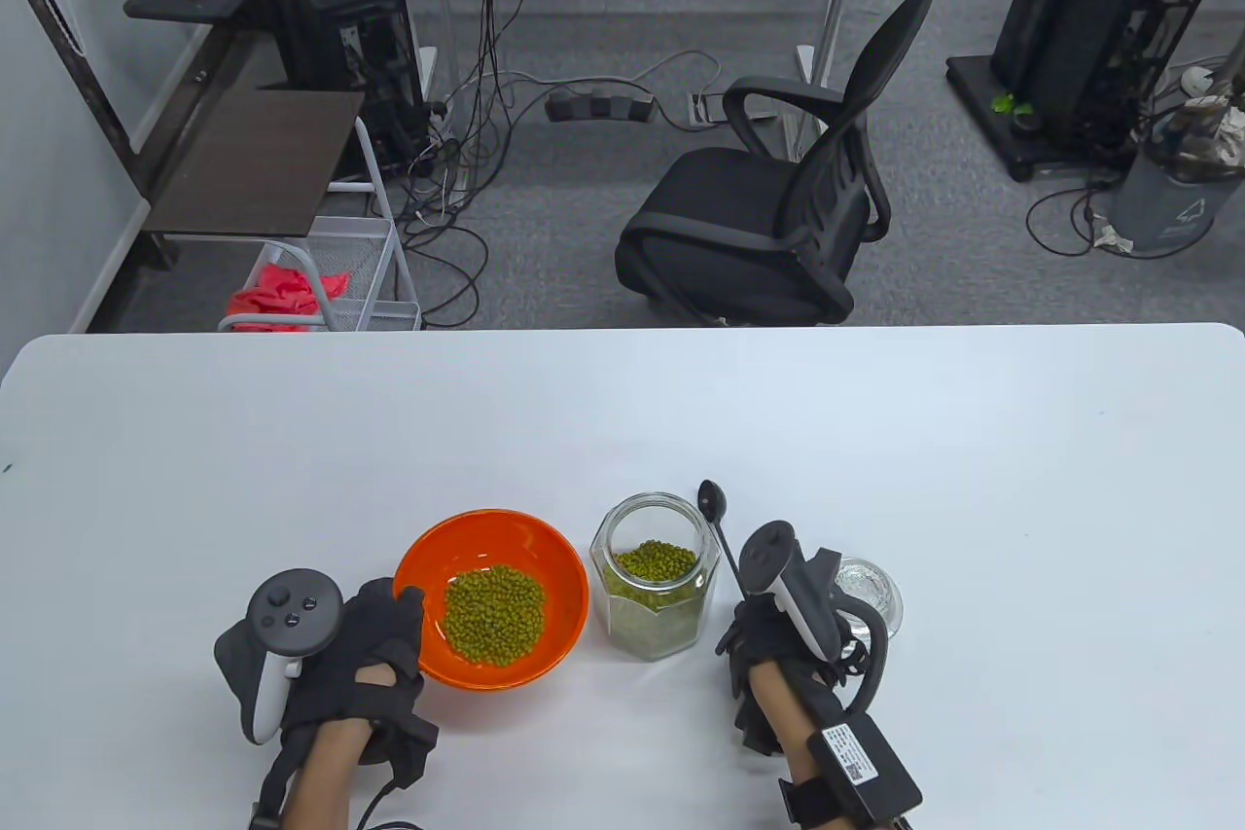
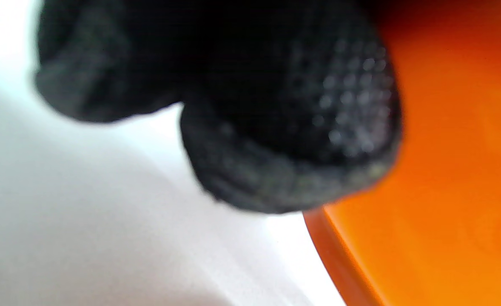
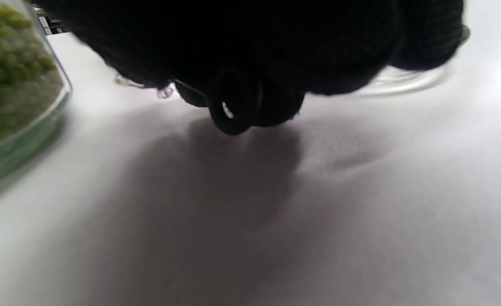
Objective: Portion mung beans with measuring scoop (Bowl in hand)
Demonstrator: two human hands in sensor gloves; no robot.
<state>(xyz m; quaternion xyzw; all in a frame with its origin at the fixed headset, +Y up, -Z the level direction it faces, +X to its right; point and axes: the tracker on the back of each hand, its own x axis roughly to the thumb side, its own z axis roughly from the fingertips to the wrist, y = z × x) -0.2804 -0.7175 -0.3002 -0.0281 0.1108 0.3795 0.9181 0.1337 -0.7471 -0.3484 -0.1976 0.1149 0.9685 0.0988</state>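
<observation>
An orange bowl (image 1: 545, 567) with a heap of mung beans (image 1: 493, 616) sits at the table's near middle. My left hand (image 1: 399, 611) grips its left rim, thumb over the edge; the left wrist view shows my fingertips (image 2: 284, 127) against the bowl's wall (image 2: 446, 170). A glass jar (image 1: 654, 589) part full of mung beans stands open just right of the bowl. My right hand (image 1: 754, 616) holds the handle of a black measuring scoop (image 1: 715, 504), whose head points away past the jar's far right side. The handle's ringed end (image 3: 233, 106) shows below my fist.
A clear glass lid (image 1: 872, 592) lies on the white table (image 1: 875, 441) just right of my right hand, also seen in the right wrist view (image 3: 408, 80). A black office chair (image 1: 778, 198) stands beyond the table's far edge.
</observation>
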